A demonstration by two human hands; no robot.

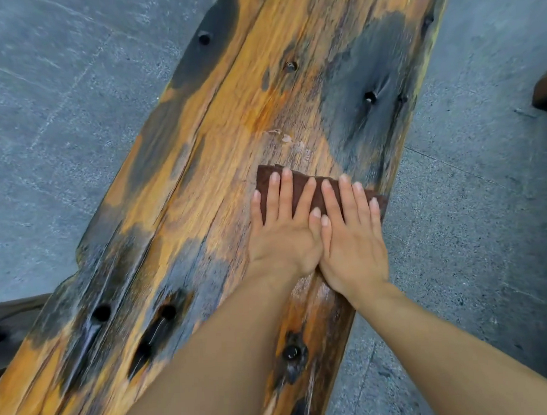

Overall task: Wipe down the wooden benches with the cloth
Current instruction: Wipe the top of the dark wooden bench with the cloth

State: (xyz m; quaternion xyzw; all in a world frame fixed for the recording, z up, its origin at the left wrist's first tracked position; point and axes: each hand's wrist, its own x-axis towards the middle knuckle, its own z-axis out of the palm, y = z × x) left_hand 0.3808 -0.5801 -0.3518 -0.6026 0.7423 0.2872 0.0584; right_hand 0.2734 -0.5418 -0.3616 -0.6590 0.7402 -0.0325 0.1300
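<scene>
Both hands, left hand and right hand, press flat with straight fingers on the brown cloth, side by side near the bench's right edge. Its long axis runs ahead, so unwiped wood probably lies forward and leftward.

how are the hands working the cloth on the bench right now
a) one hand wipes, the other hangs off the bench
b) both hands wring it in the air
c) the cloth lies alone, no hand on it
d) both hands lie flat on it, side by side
d: the left hand and the right hand press with straight fingers on the dark brown cloth, which lies flat on the wooden bench.
</scene>
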